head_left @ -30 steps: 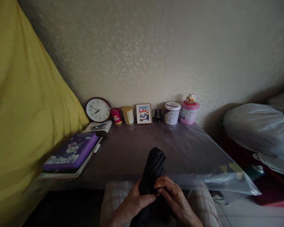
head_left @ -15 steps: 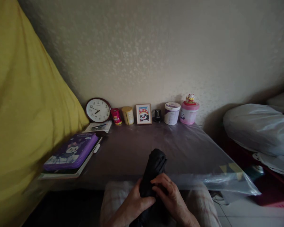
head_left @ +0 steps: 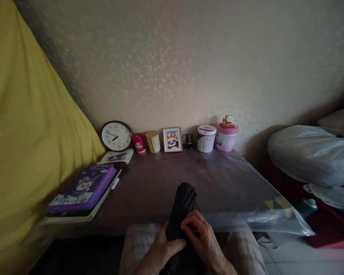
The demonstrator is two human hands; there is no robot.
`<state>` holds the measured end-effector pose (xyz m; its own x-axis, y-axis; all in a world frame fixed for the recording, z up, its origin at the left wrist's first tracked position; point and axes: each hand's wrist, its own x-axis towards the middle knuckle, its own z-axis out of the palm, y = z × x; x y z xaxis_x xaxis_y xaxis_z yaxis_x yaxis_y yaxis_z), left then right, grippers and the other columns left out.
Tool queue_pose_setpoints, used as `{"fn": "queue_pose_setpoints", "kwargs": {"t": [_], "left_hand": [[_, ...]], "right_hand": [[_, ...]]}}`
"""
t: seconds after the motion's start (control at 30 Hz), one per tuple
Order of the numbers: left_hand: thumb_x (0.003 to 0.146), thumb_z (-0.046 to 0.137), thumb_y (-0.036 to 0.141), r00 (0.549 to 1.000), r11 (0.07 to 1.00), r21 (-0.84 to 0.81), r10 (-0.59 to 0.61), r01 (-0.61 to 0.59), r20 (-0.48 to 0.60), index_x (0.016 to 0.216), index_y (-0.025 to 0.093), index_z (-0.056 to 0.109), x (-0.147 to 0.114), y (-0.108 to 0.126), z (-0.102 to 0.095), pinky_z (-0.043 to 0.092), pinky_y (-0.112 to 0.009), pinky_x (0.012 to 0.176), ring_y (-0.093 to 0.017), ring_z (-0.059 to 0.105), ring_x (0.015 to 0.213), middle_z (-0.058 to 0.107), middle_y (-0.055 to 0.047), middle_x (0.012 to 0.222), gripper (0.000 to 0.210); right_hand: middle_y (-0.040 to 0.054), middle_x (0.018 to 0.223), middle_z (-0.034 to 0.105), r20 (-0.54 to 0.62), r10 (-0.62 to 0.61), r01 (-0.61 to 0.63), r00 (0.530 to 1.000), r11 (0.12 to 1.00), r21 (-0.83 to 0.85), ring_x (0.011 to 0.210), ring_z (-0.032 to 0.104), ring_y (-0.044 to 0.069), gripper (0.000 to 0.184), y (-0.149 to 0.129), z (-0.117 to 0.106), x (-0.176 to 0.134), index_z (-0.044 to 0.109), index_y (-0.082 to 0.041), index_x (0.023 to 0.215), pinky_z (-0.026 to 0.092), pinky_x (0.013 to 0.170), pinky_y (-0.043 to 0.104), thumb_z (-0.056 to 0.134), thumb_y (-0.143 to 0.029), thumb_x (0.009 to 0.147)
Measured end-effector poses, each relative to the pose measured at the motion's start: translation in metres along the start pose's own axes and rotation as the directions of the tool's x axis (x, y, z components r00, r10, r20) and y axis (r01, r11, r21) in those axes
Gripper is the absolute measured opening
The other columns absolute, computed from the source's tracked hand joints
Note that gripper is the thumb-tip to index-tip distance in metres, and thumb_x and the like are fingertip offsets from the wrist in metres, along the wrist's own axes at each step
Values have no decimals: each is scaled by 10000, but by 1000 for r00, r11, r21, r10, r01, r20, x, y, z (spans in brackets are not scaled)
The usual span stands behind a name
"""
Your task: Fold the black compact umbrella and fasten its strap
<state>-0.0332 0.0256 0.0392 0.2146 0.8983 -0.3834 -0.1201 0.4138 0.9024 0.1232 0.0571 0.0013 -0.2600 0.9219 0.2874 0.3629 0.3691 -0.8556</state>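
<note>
Both hands are working a folded black umbrella [head_left: 181, 206] at the 6 o'clock edge of the view, over the person's lap, its rounded end pointing up toward 12 o'clock and overlapping the near edge of the tabletop [head_left: 160, 183]. The left hand [head_left: 160, 250] is wrapping the lower part of the bundle from the 7 o'clock side, its grip closed around the umbrella with the thumb lying across the fabric. The right hand [head_left: 202, 238] is pressing in from 4 o'clock, fingers curled and pinching at the cloth near the middle of the bundle; its grip is also closed on the umbrella.

Compared with a second ago, the right hand's fingers are sitting a little higher and further across the fabric, where before they were meeting the left thumb lower down. The umbrella itself is leaning slightly more toward 11 o'clock, and the whole view is shifting a touch. That reads as the folds being gathered and tightened around the shaft, with the wrapping not yet finished.

At 12 o'clock along the wall are standing a wall clock [head_left: 116, 136], a red tin [head_left: 138, 143], a yellow tin [head_left: 153, 141], a framed panda picture [head_left: 172, 139], a white tub [head_left: 206, 138] and a pink tub [head_left: 227, 136]. A purple case [head_left: 83, 189] is lying at 9 o'clock
</note>
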Motion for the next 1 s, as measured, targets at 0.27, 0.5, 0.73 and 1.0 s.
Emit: {"fn": "queue_pose_setpoints", "kwargs": {"t": [0.27, 0.5, 0.73, 1.0], "left_hand": [[657, 686, 344, 1000, 1000, -4, 28, -28, -11, 1157, 121, 437, 4, 1, 7, 478, -327, 792, -237, 631, 887, 652, -104, 976, 601], [645, 599, 251, 987, 922, 353, 151, -161, 57, 1211, 135, 427, 1, -2, 17, 415, -334, 908, -246, 556, 1064, 616, -98, 1100, 603], [680, 583, 345, 995, 946, 312, 78, -94, 64, 1304, 168, 364, -6, -23, 6, 345, -315, 1010, -243, 449, 1231, 543, -78, 1275, 685], [661, 590, 271, 983, 877, 473, 154, -91, -96, 1384, 103, 110, 11, -80, -15, 349, -397, 1010, -272, 478, 1216, 553, -183, 1242, 884]], "right_hand": [[94, 1286, 487, 74, 461, -446, 884, 785, 429, 1179, 498, 174, 785, 0, 11, -3, 281, -163, 1359, 431, 1002, 287, 587, -551, 749], [80, 1072, 612, -93, 622, -426, 778, 630, 650, 941, 612, 171, 693, -16, 12, 30, 458, -142, 1198, 516, 791, 232, 629, -572, 682], [49, 817, 650, -102, 698, -376, 709, 497, 782, 695, 622, 152, 675, 19, -9, 69, 561, -150, 1092, 495, 614, 220, 684, -593, 598], [60, 848, 658, -191, 715, -279, 673, 485, 829, 674, 622, 155, 712, 17, -23, 79, 543, -157, 1126, 492, 585, 225, 708, -576, 575]]}}
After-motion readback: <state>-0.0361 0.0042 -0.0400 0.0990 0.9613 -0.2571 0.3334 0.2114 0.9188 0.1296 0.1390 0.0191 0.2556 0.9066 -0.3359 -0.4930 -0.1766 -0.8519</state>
